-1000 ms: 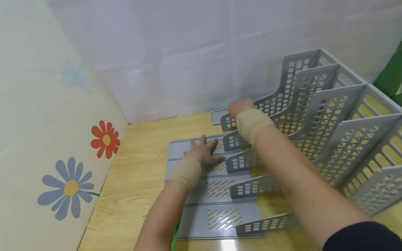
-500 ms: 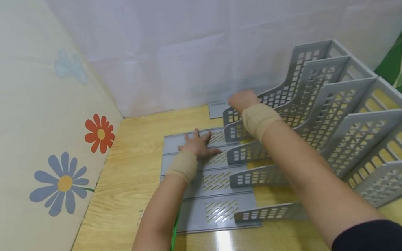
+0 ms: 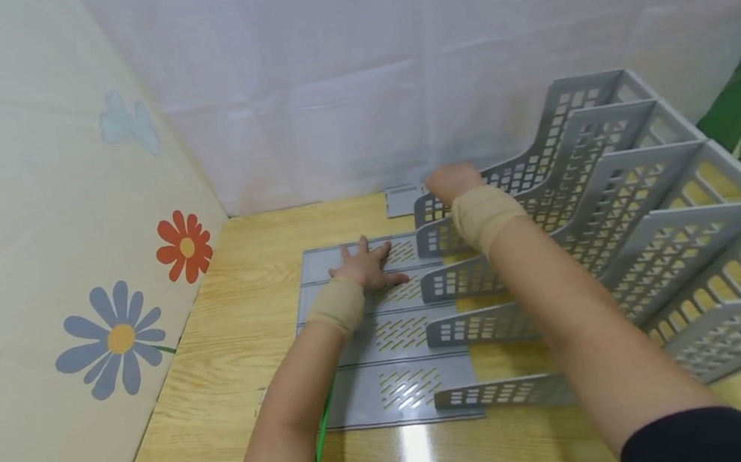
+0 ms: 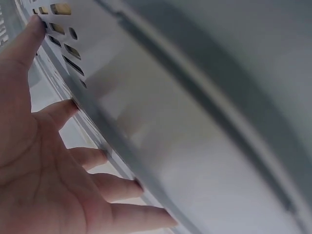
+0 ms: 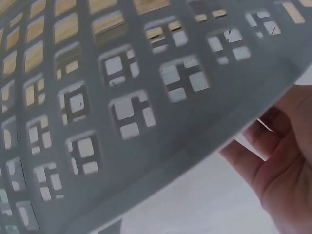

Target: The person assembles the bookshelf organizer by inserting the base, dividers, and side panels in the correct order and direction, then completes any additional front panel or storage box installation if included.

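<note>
A grey plastic desktop file rack [image 3: 617,190] with perforated dividers lies across the right side in the head view. My right hand [image 3: 456,180] grips the edge of its farthest divider; in the right wrist view the fingers of that hand [image 5: 282,146] curl at the edge of the perforated wall [image 5: 161,112]. Flat under the dividers' front ends lies a grey slotted panel [image 3: 347,263] in several joined strips. My left hand [image 3: 362,268] rests on the panel's far part, fingers spread. The left wrist view shows its fingertips touching the panel [image 4: 161,122].
A small grey flat piece [image 3: 404,201] lies behind the panel by the back wall [image 3: 331,115]. The wood-grain tabletop [image 3: 215,368] shows at left and front. A left wall [image 3: 21,260] with painted flowers borders the table. A green cord [image 3: 322,439] runs beside my left forearm.
My right hand and the rack have shifted slightly right relative to the panel. My left hand stays on the panel in the same spread pose. The head view has shifted a little.
</note>
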{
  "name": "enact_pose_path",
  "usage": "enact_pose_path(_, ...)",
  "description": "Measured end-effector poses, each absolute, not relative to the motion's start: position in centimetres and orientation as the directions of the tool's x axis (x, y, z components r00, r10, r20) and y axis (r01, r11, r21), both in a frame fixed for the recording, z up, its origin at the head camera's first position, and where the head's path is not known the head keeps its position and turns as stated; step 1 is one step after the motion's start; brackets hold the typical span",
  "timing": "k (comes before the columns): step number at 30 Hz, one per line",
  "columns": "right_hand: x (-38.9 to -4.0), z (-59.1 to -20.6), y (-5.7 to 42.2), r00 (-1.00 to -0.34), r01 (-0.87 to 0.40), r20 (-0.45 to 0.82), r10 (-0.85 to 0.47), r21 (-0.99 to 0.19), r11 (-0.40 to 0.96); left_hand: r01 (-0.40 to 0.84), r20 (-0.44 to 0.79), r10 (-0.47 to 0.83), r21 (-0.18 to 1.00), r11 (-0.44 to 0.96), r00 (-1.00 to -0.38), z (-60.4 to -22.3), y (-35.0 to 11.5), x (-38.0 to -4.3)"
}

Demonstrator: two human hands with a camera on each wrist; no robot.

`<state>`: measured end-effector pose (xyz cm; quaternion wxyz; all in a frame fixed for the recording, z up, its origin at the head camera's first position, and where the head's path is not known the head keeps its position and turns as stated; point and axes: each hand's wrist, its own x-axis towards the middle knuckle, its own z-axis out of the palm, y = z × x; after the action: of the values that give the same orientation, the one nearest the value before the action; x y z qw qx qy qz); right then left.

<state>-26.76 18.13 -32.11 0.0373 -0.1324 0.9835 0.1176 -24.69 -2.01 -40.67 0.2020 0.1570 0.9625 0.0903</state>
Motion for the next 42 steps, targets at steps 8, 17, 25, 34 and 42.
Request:
enact_pose_path(8, -26.2, -32.2, 18.2, -0.957, -0.289, -0.103, -0.271, 0.247, 0.925, 0.27, -0.36, 0.34, 0.231, 0.935, -0.869, -40.7, -2.2, -24.5)
enact_pose_path(17, -26.1, -32.0, 18.4, -0.944, -0.331, -0.071, -0.324, 0.235, 0.914, 0.276, -0.349, 0.342, 0.224, 0.935, -0.873, -40.9, -2.2, -24.5)
enact_pose_path(25, -26.0, -32.2, 18.6, -0.94, -0.342, -0.073, -0.334, 0.251, 0.906, 0.657, -0.223, 0.704, 0.255, 0.709, -0.674, -40.3, 0.0, -24.8)
enact_pose_path(34, -26.3, -33.0, 18.6, -0.927, -0.372, -0.069, -0.368, 0.275, 0.886, 0.586, -0.264, 0.691, 0.379, 0.716, -0.673, -40.7, 0.1, -24.7)
enact_pose_path(42, -26.3, -33.1, 18.7, -0.935, -0.352, -0.053, -0.349, 0.229, 0.908, 0.595, -0.268, 0.702, 0.384, 0.706, -0.66, -40.8, 0.1, -24.4)
